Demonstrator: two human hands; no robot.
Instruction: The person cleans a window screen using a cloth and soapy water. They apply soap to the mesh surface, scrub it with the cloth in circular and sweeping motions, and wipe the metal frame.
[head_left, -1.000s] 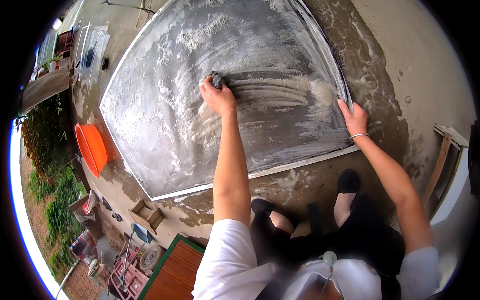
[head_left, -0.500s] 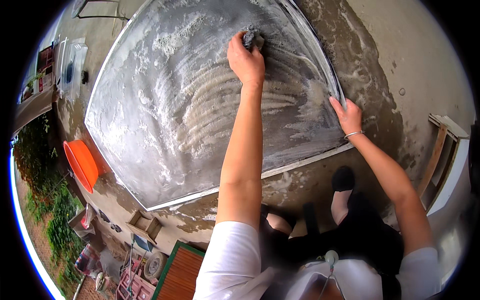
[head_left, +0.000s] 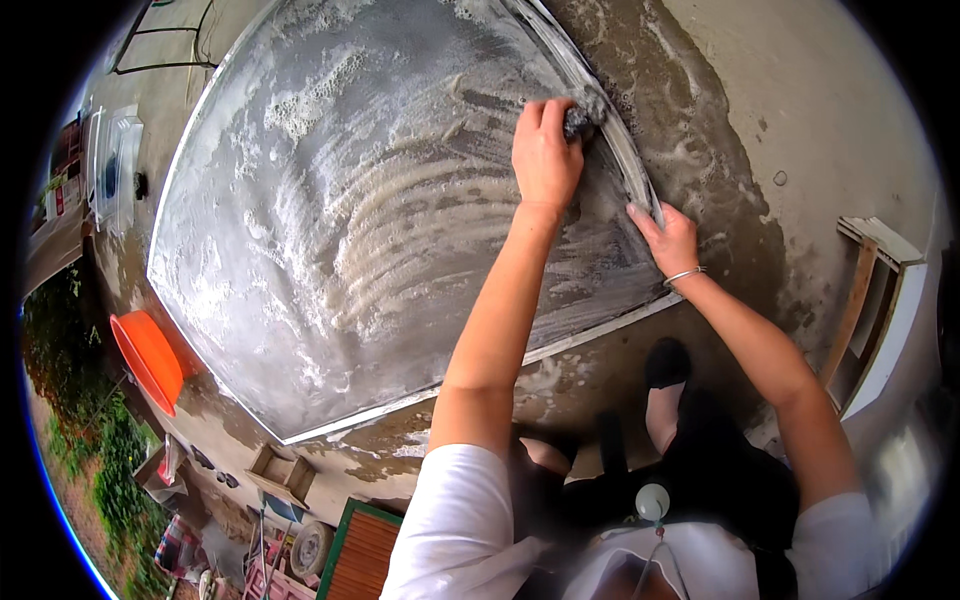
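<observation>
A large, flat grey panel (head_left: 400,330) with a pale frame (head_left: 600,325) lies before me, streaked with white and brownish suds. My left hand (head_left: 547,158) is closed round a dark grey scouring pad (head_left: 580,122), pressed to the wet surface near the panel's right-hand edge. Part of the pad is hidden behind the fingers. Lower on that same edge, my right hand (head_left: 670,240) grips the frame between thumb and fingers. A thin bangle circles my right wrist.
Wet, foamy concrete (head_left: 735,180) borders the panel on the right. An orange basin (head_left: 148,362) stands at its left. A wood-and-white frame-like object (head_left: 875,310) is at far right. Lower left are a small wooden box (head_left: 282,474), a wheel (head_left: 311,550) and a green-edged brown board (head_left: 362,555).
My left hand has swept right and slightly down with the scouring pad, from the upper middle of the panel to near its right edge. My right hand keeps its grip on the frame.
</observation>
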